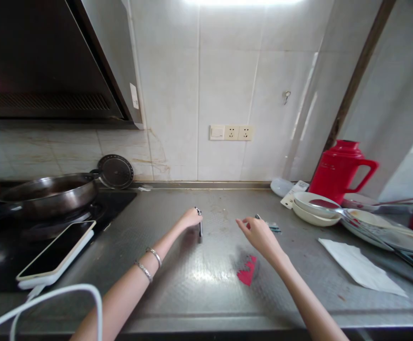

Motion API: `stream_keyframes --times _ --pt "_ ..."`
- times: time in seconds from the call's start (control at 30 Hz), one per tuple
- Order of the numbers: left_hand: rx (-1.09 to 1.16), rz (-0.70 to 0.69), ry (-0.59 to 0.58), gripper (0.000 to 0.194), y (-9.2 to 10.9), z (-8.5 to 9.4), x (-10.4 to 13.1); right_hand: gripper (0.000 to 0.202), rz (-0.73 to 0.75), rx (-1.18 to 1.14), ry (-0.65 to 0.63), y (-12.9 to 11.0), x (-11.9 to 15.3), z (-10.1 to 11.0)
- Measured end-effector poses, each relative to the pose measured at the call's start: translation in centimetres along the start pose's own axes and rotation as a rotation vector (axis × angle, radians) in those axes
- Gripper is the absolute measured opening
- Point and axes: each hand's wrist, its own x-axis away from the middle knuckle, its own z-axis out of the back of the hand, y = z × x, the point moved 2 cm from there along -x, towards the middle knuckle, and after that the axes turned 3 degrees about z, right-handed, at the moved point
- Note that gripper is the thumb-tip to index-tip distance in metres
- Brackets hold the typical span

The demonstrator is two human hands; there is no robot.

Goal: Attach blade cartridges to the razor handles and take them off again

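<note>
My left hand (pixel 191 218), with two silver bracelets on its wrist, is closed round a small dark metallic tool (pixel 201 229) that points down to the steel counter. To the right my right hand (pixel 258 232) hovers above the counter, its thumb and fingers drawn near each other; whether anything is between them is too small to tell. A short dark piece (pixel 258 217) shows just behind its knuckles. Beyond that hand lies a small greenish item (pixel 273 227), partly hidden. A jagged red piece (pixel 247 271) rests on the counter below my right hand.
At left are a steel pan (pixel 50 196) on the black stove (pixel 0 265) and a phone (pixel 59 251) with a white cable (pixel 94 291). At right stand a red thermos (pixel 337 170), stacked bowls (pixel 315 219), plates and a white napkin (pixel 361 265).
</note>
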Motion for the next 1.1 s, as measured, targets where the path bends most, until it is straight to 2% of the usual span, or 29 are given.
stream_keyframes --times 0.2,0.4,0.63,0.87,1.1 --pt "-0.089 0.005 -0.042 0.013 -1.1 -0.8 -1.1 0.043 -0.037 0.028 -0.023 3.2 0.4 -0.4" --pt "-0.117 0.026 -0.031 0.017 -1.5 -1.1 -1.6 0.041 -0.068 0.034 -0.082 4.9 0.6 -1.0" --pt "-0.108 0.080 0.047 0.023 -1.6 -1.5 -0.8 0.039 -0.080 0.068 -0.085 6.2 0.6 -0.7" --pt "-0.091 0.093 0.134 0.037 -1.8 -1.4 0.1 0.031 -0.140 0.064 -0.074 8.8 0.4 -0.1" --pt "-0.018 0.027 0.129 0.038 -2.5 -0.7 1.2 0.029 -0.192 0.111 -0.128 11.9 0.0 0.1"
